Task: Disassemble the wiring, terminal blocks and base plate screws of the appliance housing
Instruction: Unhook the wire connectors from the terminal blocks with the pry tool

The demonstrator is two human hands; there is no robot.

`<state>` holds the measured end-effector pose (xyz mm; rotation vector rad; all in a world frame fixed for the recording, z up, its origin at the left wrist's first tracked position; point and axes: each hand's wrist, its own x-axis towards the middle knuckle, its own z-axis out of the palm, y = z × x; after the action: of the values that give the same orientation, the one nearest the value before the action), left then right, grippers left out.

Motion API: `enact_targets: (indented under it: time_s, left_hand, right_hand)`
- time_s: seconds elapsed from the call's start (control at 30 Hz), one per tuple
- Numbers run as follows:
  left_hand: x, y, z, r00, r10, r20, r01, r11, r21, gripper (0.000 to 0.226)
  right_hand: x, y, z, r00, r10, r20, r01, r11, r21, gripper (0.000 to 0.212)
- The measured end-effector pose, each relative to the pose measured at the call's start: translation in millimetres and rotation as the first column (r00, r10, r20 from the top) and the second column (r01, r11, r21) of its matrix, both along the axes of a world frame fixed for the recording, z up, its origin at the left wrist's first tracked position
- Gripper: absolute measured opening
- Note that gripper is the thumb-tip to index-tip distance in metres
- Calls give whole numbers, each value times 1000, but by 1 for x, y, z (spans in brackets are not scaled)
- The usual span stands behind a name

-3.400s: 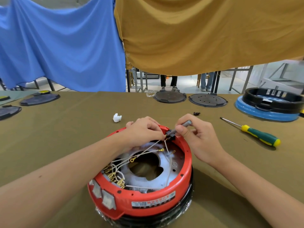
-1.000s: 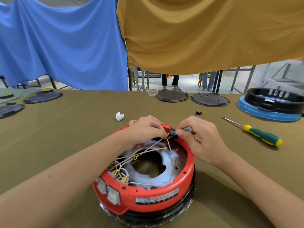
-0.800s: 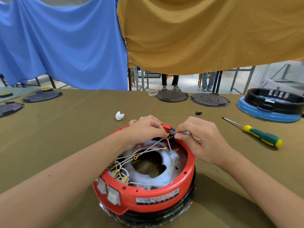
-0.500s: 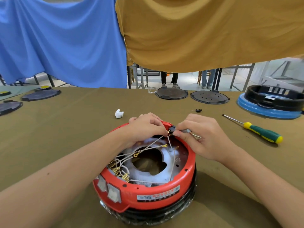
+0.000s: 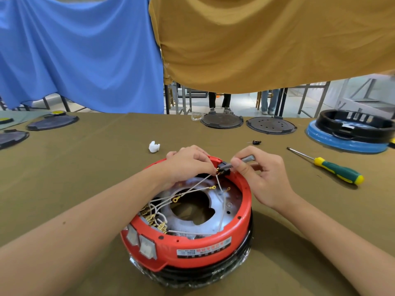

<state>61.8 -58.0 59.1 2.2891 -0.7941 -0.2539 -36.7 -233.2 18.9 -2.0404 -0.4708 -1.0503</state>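
Observation:
A round red appliance housing [image 5: 205,242] lies upside down on the table, its inside open with white wires [image 5: 192,190] ending in brass ring lugs. At its far rim sits a black terminal block [image 5: 223,166] with a grey stub. My right hand [image 5: 263,178] pinches that block by the stub. My left hand [image 5: 188,162] rests on the far rim and pinches the wire ends at the block's brass contacts. A cluster of brass connectors [image 5: 152,218] sits inside at the near left.
A green and yellow screwdriver [image 5: 333,169] lies to the right. A white plastic piece [image 5: 154,146] and a small black part [image 5: 256,142] lie beyond the housing. Dark round plates [image 5: 222,120] and a blue-and-black housing [image 5: 350,133] line the far edge.
Both hands stay at the terminal block. My right hand has shifted its grip a little, so the grey stub shows above the fingers again.

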Motion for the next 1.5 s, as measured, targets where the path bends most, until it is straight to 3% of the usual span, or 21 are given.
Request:
enact_targets:
  time_s: [0.1,0.23,0.33,0.43,0.6,0.83,0.9,1.0,1.1,1.2,1.3,1.4,1.5]
  left_hand:
    - [0,-1,0,1000,-1,4,1,1000,-2,11]
    - [0,-1,0,1000,3,4,-3,1000,-1,11]
    - [0,-1,0,1000,2,13,-2,1000,1,11]
    - [0,-1,0,1000,3,14,-3,1000,1,11]
    - [0,0,-1,1000,3,17,-3,1000,2,9]
    - [2,0,-2,1000,4,-6,-4,1000,-15,10]
    - [2,-1,-1,1000,8,-1,-8,1000,-9,10]
    - [1,0,-2,1000,13,1,-13,1000,-11,10]
    - [1,0,-1,1000,7,5,-7,1000,-11,10]
    - [0,0,0,1000,-2,19,1,1000,7,11]
    - [0,0,0,1000,0,17,0,1000,5,10]
    - [1,0,0,1000,0,20,0,1000,5,10]
    - [0,0,0,1000,-4,23,3,1000,9,11]
  right_hand:
    - [0,-4,0,994,-72,82,86,979,-187,23]
    - [-2,-7,10,984,-52,171,116,913,-392,26]
    - [-1,-7,13,982,-31,186,110,895,-433,25]
    - [0,-6,7,986,-65,154,115,933,-342,26]
    - [1,-4,1,999,-24,28,26,998,-59,15]
    - [6,-5,-1,988,117,-106,-82,954,289,18]
    - [6,-6,0,990,92,-108,-65,970,235,18]
    - [2,-7,0,1000,8,-15,-8,1000,-16,17]
    - [1,-7,3,992,-53,113,81,961,-264,26]
    - [1,-8,6,985,-42,166,99,933,-347,30]
    - [1,-6,3,991,-63,117,91,964,-250,27]
    - [2,-5,0,1000,-3,-20,3,1000,3,11]
    - [5,-5,-1,992,71,-106,-50,980,192,13]
